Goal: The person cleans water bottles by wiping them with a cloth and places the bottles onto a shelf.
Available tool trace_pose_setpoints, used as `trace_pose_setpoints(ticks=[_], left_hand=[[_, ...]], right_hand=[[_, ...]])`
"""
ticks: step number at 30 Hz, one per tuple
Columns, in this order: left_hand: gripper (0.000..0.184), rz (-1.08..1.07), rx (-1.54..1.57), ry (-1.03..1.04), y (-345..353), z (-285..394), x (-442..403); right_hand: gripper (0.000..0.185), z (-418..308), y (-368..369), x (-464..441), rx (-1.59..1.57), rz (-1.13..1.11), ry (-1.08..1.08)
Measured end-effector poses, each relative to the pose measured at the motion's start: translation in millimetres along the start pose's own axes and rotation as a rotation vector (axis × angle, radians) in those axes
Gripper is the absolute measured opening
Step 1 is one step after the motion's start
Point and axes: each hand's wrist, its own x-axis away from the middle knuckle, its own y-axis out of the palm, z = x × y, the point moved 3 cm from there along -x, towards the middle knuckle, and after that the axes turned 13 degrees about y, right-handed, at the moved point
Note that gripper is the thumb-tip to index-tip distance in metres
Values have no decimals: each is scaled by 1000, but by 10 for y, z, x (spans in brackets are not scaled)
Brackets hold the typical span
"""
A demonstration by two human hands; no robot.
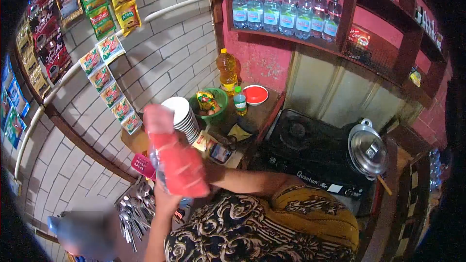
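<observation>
A red, pale-streaked thing (pixel 182 167), blurred and like a cloth or a plastic bag, is held up in front of me. Its upper end is lighter pink, and something clear with a dark edge shows along its left side. My left hand (pixel 167 196) is closed around its lower left part. From the right my forearm reaches to the red thing, which hides my right hand and its fingers. Below, beside my left forearm, lie several spoons and forks (pixel 131 213). Just behind the red thing stand stacked white bowls (pixel 182 116) and a phone (pixel 221 153).
On the right a black gas stove (pixel 310 150) carries a lidded metal pan (pixel 369 150). A green basket (pixel 223 102), an oil bottle (pixel 226 70) and a red-lidded container (pixel 256 95) stand at the back. Water bottles (pixel 272 9) line the shelf; sachets (pixel 102 19) hang left.
</observation>
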Motion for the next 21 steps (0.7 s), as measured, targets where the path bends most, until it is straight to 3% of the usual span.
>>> trace_pose_setpoints(ticks=[1, 2, 4, 5, 8, 10, 11, 13, 14, 16, 17, 19, 20, 21], left_hand=[[61, -14, 37, 53, 164, 39, -29], [63, -75, 240, -117, 283, -44, -39], [64, -14, 343, -138, 425, -41, -91], [64, 23, 312, -100, 502, 77, -144], [64, -30, 235, -96, 632, 32, -159], [62, -50, 319, -156, 690, 30, -120], [62, -142, 375, -222, 718, 13, -113], [56, -228, 556, -411, 793, 78, -45], [55, -265, 687, -518, 823, 48, 10], [58, -348, 912, -615, 902, 54, 90], [59, -342, 927, -614, 932, 28, 107], [57, -355, 927, -583, 980, -53, 95], [56, -282, 812, -567, 967, 49, 49], [54, -210, 696, -547, 946, 149, 15]], right_hand=[[79, -51, -41, -27, 15, -31, -3], [94, -318, -72, -24, 104, 19, -47], [93, -513, -211, -101, 30, -13, -8], [88, -569, -264, -116, -53, -19, 20], [71, -641, -525, -190, 132, 42, -53], [59, -411, -684, -334, -236, -74, 124], [43, -416, -758, -362, -244, -49, 153], [32, -178, -861, -368, -554, -89, 132], [26, -317, -881, -414, -545, -200, 348], [26, -674, -737, -546, -676, -443, 62], [26, -911, -689, -459, -664, -356, -55], [27, -922, -726, -464, -459, -367, -10], [25, -704, -744, -507, -686, -422, 115], [24, -550, -758, -564, -606, -438, 32]])
